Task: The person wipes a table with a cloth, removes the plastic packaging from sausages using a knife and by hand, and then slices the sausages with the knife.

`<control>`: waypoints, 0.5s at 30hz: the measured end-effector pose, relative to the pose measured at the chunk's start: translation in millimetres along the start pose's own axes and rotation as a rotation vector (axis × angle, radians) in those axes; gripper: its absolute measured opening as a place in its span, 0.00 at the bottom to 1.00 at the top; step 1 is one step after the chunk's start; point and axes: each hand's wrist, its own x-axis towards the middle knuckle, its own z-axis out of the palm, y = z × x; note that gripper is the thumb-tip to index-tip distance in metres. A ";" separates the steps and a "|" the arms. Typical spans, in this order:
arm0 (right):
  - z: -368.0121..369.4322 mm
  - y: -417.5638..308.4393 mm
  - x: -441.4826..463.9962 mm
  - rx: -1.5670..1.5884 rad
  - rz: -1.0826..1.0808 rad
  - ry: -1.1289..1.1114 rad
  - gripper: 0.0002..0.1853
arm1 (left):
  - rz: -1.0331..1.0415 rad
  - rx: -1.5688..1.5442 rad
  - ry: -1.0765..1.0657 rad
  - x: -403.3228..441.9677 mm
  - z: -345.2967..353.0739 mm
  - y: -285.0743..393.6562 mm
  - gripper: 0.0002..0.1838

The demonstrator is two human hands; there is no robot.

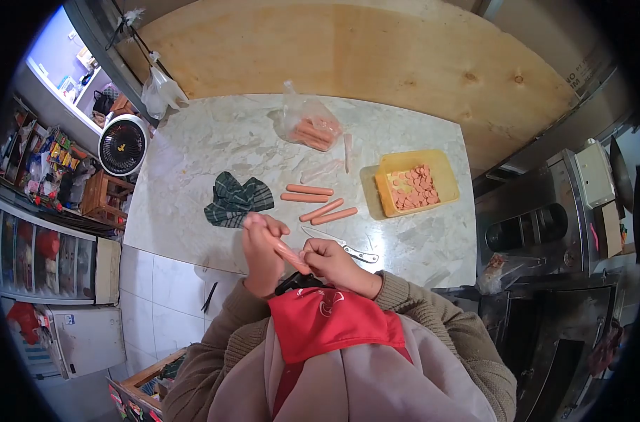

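My left hand [258, 257] is wrapped around a pink sausage [286, 252], which slants down toward my apron. At the sausage's lower end, the fingers of my right hand [334, 263] are pinched together against it; whether they grip its thin casing I cannot tell. Just beyond my right hand lies a knife [362, 254], partly hidden by that hand. Several loose sausages [310, 190] rest on the table past my hands. A dark green checked cloth [237, 200] lies crumpled beyond my left hand.
On the marble-patterned table [186, 155], a clear bag [311, 126] holds more sausages. Thin clear casings [322, 171] lie nearby. To the right stands a yellow container [432, 169] with sliced sausage pieces. A wooden board [334, 49] closes off the back; a fan [123, 145] stands left.
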 end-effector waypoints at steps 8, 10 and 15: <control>-31.5 18.0 -6.6 -0.093 0.056 -0.027 0.11 | 0.171 -0.297 0.115 56.9 -65.4 55.6 0.10; -49.5 34.8 -7.6 -0.201 -0.022 0.158 0.11 | 0.247 -0.249 0.160 66.8 -81.8 71.1 0.11; -93.6 38.7 16.9 0.019 0.029 0.504 0.08 | 0.291 -0.189 0.282 63.5 -75.4 62.5 0.08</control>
